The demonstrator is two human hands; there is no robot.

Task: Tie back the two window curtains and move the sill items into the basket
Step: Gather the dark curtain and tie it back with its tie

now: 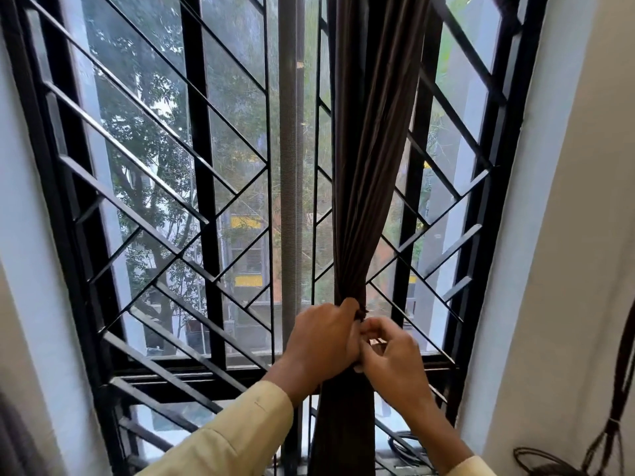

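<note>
A dark brown curtain (367, 149) hangs in front of the window, right of centre, gathered into a narrow bunch at about sill height. My left hand (323, 341) grips the bunch from the left, fingers curled round the fabric. My right hand (391, 355) is against it from the right, fingertips pinching something small and dark at the gathered point, likely a tie. Below the hands the curtain falls straight down past the sill. A second curtain edge (13, 438) shows only at the lower left corner.
A black metal grille (192, 201) with diagonal bars covers the window, with a mesh screen strip (290, 166) at centre. White wall reveals flank both sides. A dark wire basket or hanger (546, 462) shows at the lower right, with dark cables (409, 444) on the sill.
</note>
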